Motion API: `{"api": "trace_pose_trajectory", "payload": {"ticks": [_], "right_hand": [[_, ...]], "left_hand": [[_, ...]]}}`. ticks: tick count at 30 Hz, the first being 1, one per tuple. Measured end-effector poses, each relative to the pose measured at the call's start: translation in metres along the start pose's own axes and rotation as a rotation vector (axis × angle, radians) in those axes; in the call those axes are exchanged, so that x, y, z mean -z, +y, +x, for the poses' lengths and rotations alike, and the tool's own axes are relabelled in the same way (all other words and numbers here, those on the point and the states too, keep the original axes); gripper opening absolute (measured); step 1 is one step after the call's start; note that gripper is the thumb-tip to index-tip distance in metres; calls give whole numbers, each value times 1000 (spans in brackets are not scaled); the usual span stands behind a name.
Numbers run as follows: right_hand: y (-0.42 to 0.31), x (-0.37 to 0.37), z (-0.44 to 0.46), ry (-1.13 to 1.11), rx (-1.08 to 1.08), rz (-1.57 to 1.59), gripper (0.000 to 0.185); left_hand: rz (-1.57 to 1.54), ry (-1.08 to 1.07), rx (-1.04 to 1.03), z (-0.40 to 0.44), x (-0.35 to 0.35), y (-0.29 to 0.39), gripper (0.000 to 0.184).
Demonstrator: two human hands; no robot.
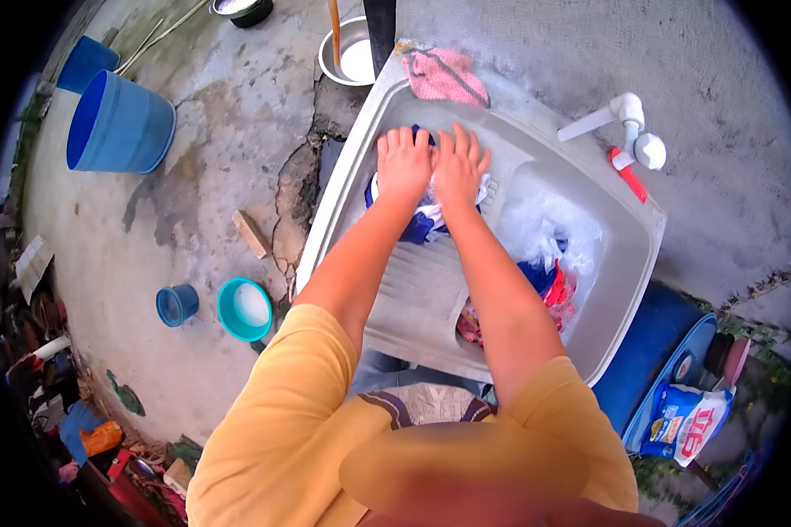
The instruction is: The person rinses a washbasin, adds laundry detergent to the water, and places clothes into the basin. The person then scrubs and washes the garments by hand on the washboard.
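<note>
A wet blue and white garment (418,230) lies bunched on the ribbed washboard (417,285) of a grey laundry sink (350,211). My left hand (403,169) presses down on it with the fingers stretched forward. Beside it, touching or nearly touching, my right hand (456,171) rests on the same garment with its fingers spread. Both palms are hidden from above. In the basin to the right, sudsy water (545,220) surrounds blue cloth (536,277) and red cloth (555,288), partly covered by my right forearm.
A pink cloth (444,75) hangs over the sink's far rim, near a white pipe tap (626,110). Blue buckets (127,123) and a teal basin (245,309) stand on the concrete at left. A detergent bag (687,422) sits by a blue barrel (659,351) at right.
</note>
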State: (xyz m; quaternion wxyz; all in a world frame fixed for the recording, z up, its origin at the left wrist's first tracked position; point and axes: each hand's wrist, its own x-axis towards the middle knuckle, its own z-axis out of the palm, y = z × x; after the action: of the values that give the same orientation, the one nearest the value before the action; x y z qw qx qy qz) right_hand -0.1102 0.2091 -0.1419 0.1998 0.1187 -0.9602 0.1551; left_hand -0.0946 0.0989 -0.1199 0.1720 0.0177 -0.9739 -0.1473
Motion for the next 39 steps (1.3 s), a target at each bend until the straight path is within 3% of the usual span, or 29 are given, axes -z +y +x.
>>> {"api": "trace_pose_trajectory", "payload": {"ticks": [2, 5, 6, 8, 9, 11, 12, 14, 16, 17, 20, 22, 24, 26, 29, 31, 33, 36, 39], "right_hand": [[-2, 11, -9, -131, -35, 13, 26], [-3, 47, -87, -166, 59, 253, 21], [-4, 62, -123, -134, 83, 376, 20], [-15, 86, -181, -157, 36, 563, 20], [-16, 84, -175, -219, 44, 483, 20], [-15, 71, -148, -341, 65, 325, 21], [-8, 49, -115, -224, 119, 211, 19], [-5, 25, -51, -305, 10, 122, 20], [-2, 0, -9, -4, -26, 115, 28], [-1, 1, -2, -38, -27, 75, 30], [-5, 24, -23, -205, -55, 12, 30], [-2, 50, -74, -174, 76, 292, 27], [-10, 82, -138, -182, 122, 565, 25], [-24, 107, -185, -350, 9, 512, 24], [-21, 80, -125, -374, 24, 196, 23], [-10, 34, -67, -198, -29, 93, 25], [5, 2, -21, 26, -11, 132, 29], [7, 0, -7, -47, -114, 20, 31], [3, 35, -62, -172, 54, 67, 31]], "left_hand": [[-21, -27, -41, -12, 0, -4, 23], [-125, -61, 37, -78, 64, 5, 24], [-187, -24, -2, -115, 69, 4, 19], [-270, -144, -82, -173, 89, 9, 21], [-278, -74, -211, -176, 89, 11, 14], [-233, -113, -243, -145, 58, -3, 10], [-161, -108, -243, -111, 47, -4, 11], [-108, -119, -173, -52, 25, -6, 15], [-51, 44, -113, -8, 3, -4, 18], [-30, 39, -91, -2, 4, -3, 19], [-41, 30, -23, -30, 18, 0, 21], [-133, -11, 11, -79, 56, 10, 19], [-223, -31, -82, -144, 80, 10, 17], [-278, -197, -210, -174, 89, 8, 20], [-158, -294, -245, -129, 59, 1, 18], [-97, -223, -177, -65, 33, -1, 18], [-34, 99, -177, -17, 9, 2, 22], [12, 68, -64, -7, -3, 3, 24], [-119, 117, 15, -65, 37, 13, 22]]}}
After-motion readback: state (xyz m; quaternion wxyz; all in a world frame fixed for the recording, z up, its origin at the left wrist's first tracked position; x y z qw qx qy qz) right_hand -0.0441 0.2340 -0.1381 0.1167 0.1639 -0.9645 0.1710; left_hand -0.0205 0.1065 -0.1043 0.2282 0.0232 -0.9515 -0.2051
